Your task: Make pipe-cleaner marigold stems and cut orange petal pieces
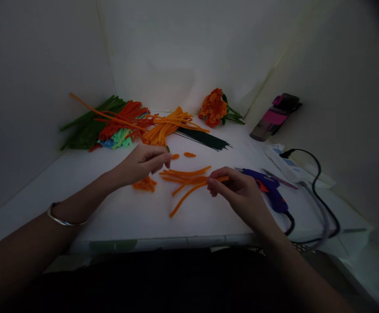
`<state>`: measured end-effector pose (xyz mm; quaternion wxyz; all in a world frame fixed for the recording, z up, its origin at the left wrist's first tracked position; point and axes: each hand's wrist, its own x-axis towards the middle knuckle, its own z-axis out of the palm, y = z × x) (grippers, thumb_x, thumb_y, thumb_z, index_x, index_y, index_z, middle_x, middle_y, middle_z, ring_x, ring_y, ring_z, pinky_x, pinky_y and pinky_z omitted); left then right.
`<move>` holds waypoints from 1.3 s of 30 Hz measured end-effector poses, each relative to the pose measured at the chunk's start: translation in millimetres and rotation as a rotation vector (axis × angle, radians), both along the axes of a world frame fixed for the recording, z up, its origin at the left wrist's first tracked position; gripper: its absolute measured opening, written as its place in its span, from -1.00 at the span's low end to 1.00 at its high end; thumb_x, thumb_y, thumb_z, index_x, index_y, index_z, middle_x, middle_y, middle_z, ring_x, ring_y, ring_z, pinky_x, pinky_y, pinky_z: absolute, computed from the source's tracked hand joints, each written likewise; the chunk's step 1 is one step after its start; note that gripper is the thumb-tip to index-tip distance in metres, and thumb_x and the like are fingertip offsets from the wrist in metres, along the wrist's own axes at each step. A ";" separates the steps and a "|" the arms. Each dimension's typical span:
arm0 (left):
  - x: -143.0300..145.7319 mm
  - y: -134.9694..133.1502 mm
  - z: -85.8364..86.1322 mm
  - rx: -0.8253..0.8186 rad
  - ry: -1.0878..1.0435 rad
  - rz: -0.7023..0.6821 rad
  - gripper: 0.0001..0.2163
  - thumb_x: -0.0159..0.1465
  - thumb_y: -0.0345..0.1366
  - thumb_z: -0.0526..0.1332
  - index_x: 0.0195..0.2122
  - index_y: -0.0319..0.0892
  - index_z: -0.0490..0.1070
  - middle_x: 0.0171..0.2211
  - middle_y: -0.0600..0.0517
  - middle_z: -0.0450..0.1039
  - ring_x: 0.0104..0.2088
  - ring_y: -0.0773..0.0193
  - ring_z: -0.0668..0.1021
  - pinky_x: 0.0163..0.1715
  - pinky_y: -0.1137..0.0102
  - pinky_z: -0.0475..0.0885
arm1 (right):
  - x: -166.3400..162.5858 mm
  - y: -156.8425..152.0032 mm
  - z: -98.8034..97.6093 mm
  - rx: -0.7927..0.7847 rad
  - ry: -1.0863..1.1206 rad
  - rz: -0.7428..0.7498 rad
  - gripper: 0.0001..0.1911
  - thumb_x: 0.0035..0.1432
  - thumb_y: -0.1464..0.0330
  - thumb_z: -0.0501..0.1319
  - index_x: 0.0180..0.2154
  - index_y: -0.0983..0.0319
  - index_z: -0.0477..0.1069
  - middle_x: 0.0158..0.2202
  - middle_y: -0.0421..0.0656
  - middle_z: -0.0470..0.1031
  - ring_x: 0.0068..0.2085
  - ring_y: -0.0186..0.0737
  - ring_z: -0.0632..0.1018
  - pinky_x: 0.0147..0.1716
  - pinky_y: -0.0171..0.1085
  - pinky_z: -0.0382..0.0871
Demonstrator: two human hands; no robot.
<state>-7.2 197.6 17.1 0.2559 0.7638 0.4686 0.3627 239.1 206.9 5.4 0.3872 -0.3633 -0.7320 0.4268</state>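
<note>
My right hand (233,187) pinches an orange pipe cleaner, its thumb and fingers closed at the right end of a loose group of orange pipe cleaners (189,177) on the table. My left hand (147,163) is closed with fingers curled, just above the table; whatever its fingertips hold, if anything, cannot be made out. Beside those fingertips lies one small orange piece (175,156), and a second folded orange piece (190,154) sits to its right. Below the left hand is a little pile of short bent orange pieces (145,184).
Bundles of green (91,128), red (121,119) and orange pipe cleaners (163,130) lie at the back, with dark green stems (204,139). Orange flowers (214,108) rest behind. At right are a blue glue gun (267,184), scissors (279,178), a power strip (284,161), cables and a bottle (274,117).
</note>
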 end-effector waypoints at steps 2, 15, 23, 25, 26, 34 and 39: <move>6.1 -4.9 0.5 -0.119 -0.088 -0.116 -0.73 0.27 -0.22 0.04 -0.48 -0.25 0.39 -0.70 0.14 0.24 -0.66 0.45 0.29 -0.62 0.55 0.17 | -1.5 -4.8 0.3 0.099 0.038 -0.039 -0.95 0.05 0.39 0.24 -0.38 0.24 0.42 -0.46 -0.20 0.46 -0.48 -0.37 0.48 -0.49 -0.38 0.42; 30.0 -9.0 -21.3 -0.619 -0.672 -0.328 -0.75 0.28 -0.20 0.08 -0.26 -0.28 0.43 -0.47 -0.03 0.54 -0.46 0.34 0.56 -0.37 0.44 0.43 | -9.6 -18.8 -17.1 0.822 0.007 0.149 -0.66 0.00 0.63 0.22 -0.19 0.20 0.47 -0.29 -0.11 0.52 -0.26 -0.23 0.53 -0.33 -0.24 0.46; 35.1 -16.4 -21.0 -0.509 -0.223 -0.375 -0.68 0.29 -0.20 0.03 -0.54 -0.25 0.33 -0.70 0.10 0.32 -0.66 0.44 0.35 -0.62 0.54 0.25 | -16.9 -11.7 -27.9 -0.210 0.355 0.051 -0.93 0.07 0.38 0.24 -0.35 0.14 0.50 -0.56 -0.27 0.40 -0.48 -0.39 0.41 -0.44 -0.36 0.34; 36.4 -19.3 -20.7 -0.452 -0.099 -0.403 -0.66 0.30 -0.22 0.01 -0.59 -0.23 0.27 -0.73 0.13 0.23 -0.66 0.44 0.31 -0.61 0.54 0.20 | -19.6 -13.3 -28.3 -0.255 0.309 0.047 -0.93 0.05 0.35 0.25 -0.38 0.17 0.51 -0.56 -0.26 0.38 -0.50 -0.40 0.38 -0.48 -0.37 0.31; 37.1 -20.5 -20.6 -0.442 -0.061 -0.422 -0.65 0.31 -0.23 0.00 -0.61 -0.23 0.24 -0.73 0.14 0.20 -0.66 0.44 0.29 -0.61 0.53 0.19 | -20.7 -14.7 -27.2 -0.245 0.266 0.039 -0.94 0.03 0.34 0.26 -0.41 0.18 0.50 -0.55 -0.25 0.39 -0.52 -0.40 0.37 -0.50 -0.37 0.29; 42.5 -26.6 -19.6 -0.512 -0.061 -0.517 -0.70 0.27 -0.33 0.02 -0.62 -0.21 0.11 -0.71 0.19 0.04 -0.69 0.47 0.13 -0.69 0.51 0.02 | -25.4 -25.1 -19.4 -0.206 0.097 0.055 -0.90 0.01 0.33 0.25 -0.43 0.24 0.44 -0.58 -0.26 0.37 -0.56 -0.40 0.35 -0.58 -0.38 0.25; 43.9 -27.6 -22.8 -0.617 -0.136 -0.495 -0.68 0.28 -0.27 0.02 -0.62 -0.22 0.17 -0.73 0.18 0.10 -0.69 0.46 0.17 -0.69 0.51 0.05 | -25.4 -22.6 -23.8 -0.245 0.109 0.040 -0.82 0.02 0.31 0.25 -0.53 0.25 0.35 -0.64 -0.29 0.31 -0.59 -0.42 0.32 -0.59 -0.39 0.20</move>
